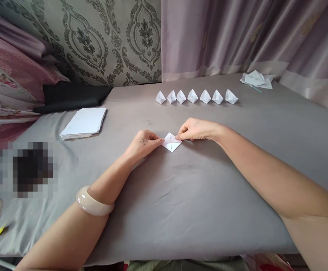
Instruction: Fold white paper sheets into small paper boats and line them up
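A small white folded paper (171, 142), diamond-shaped with creases, lies on the grey cloth (180, 195) in the middle. My left hand (144, 143) pinches its left corner with closed fingers. My right hand (194, 130) pinches its right corner the same way. A pale bangle (93, 203) sits on my left wrist. Behind the hands stands a row of several small white folded paper shapes (196, 96).
A stack of white paper sheets (84, 123) lies at the left. A black cloth (70, 96) lies behind it. More folded white papers (257, 79) sit at the far right by the curtain. A patterned pink cover (8, 86) is at the left edge.
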Action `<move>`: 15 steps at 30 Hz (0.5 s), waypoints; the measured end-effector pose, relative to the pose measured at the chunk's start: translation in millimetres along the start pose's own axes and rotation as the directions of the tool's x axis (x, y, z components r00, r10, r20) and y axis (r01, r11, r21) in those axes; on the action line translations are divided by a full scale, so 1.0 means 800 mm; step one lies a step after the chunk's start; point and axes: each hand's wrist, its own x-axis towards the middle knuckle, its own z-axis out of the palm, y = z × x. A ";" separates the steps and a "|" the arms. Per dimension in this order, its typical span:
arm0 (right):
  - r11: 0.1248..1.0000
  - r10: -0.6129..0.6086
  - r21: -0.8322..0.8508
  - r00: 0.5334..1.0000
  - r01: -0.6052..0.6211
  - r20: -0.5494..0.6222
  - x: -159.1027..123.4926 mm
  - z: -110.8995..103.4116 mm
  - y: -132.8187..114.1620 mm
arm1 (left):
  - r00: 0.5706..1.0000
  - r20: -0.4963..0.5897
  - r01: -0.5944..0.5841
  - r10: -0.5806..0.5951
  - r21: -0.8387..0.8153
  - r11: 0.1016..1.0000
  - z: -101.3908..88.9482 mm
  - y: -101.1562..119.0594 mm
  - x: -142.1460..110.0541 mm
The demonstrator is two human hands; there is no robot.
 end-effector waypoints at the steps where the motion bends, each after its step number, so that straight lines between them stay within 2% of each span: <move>1: 1.000 -0.006 0.001 1.000 0.006 0.004 0.000 0.001 0.002 | 1.000 0.008 0.005 -0.005 -0.011 1.000 0.000 0.000 0.000; 7: 0.998 -0.014 -0.065 1.000 0.013 -0.022 -0.004 0.006 0.006 | 1.000 0.025 -0.005 0.005 0.013 1.000 -0.001 0.004 0.001; 15: 0.994 -0.007 -0.113 0.999 0.002 -0.046 -0.004 0.012 0.005 | 0.987 0.047 -0.162 0.156 0.243 0.956 0.002 0.002 0.010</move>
